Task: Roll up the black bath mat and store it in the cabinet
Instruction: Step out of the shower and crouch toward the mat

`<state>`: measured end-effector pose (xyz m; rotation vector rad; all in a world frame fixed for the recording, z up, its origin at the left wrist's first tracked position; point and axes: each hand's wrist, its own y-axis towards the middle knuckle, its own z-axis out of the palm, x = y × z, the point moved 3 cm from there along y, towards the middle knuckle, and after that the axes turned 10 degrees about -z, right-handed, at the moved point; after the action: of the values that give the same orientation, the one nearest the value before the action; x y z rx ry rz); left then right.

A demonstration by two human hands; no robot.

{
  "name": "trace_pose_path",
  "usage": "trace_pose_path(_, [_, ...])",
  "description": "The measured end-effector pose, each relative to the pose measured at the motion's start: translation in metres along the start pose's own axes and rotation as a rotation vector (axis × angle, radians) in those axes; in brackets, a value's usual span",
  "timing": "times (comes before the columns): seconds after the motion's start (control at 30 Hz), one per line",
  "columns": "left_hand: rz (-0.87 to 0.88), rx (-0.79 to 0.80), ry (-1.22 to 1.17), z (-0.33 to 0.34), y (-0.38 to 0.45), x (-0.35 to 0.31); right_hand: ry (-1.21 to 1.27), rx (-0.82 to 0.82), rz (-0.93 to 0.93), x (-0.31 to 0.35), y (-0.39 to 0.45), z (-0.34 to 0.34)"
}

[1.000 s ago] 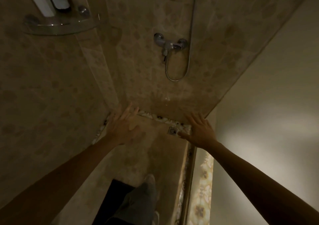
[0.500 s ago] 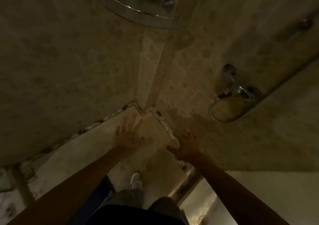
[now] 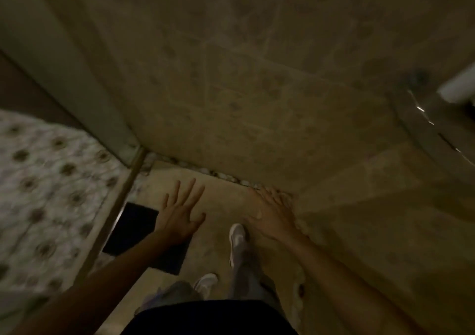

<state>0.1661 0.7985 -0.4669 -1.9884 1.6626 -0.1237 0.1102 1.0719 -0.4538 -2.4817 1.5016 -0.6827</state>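
Note:
The black bath mat (image 3: 133, 228) lies flat on the beige shower floor, just inside the metal threshold strip. My left forearm crosses over its right part. My left hand (image 3: 181, 212) hovers above the mat's far right corner, fingers spread, holding nothing. My right hand (image 3: 272, 216) is stretched out to the right near the pebble border at the foot of the wall, fingers apart and empty. No cabinet is in view.
Tiled shower walls (image 3: 257, 90) close in ahead and to the right. A glass corner shelf (image 3: 434, 129) with a white bottle juts out at the right. My white shoes (image 3: 237, 242) stand on the shower floor. The threshold strip (image 3: 115, 214) separates patterned bathroom flooring (image 3: 51, 185) at left.
The view has swung left: the tap and hose have left the frame, the shelf has shifted to the right edge, and the black mat and patterned floor have come into sight. Both hands stay empty.

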Motion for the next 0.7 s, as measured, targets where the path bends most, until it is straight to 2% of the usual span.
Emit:
trace_pose_path(0.17, [-0.319, -0.026, -0.117, 0.025, -0.012, 0.052, -0.075, 0.139, -0.278, 0.016, 0.088, 0.014])
trace_pose_path(0.37, [-0.640, -0.008, -0.282, 0.087, -0.077, 0.085, -0.143, 0.392, -0.571, 0.041, 0.139, 0.048])
trace_pose_path(0.47, [-0.766, -0.010, -0.381, 0.110, -0.104, 0.088, -0.221, 0.530, -0.701, 0.055, 0.148, 0.074])
trace_pose_path(0.57, [-0.858, 0.002, -0.444, 0.139, -0.121, 0.091, -0.203, 0.639, -0.747, 0.070, 0.154, 0.102])
trace_pose_path(0.7, [-0.903, 0.034, -0.533, 0.195, -0.125, 0.107, -0.273, 0.773, -0.815, 0.096, 0.180, 0.151])
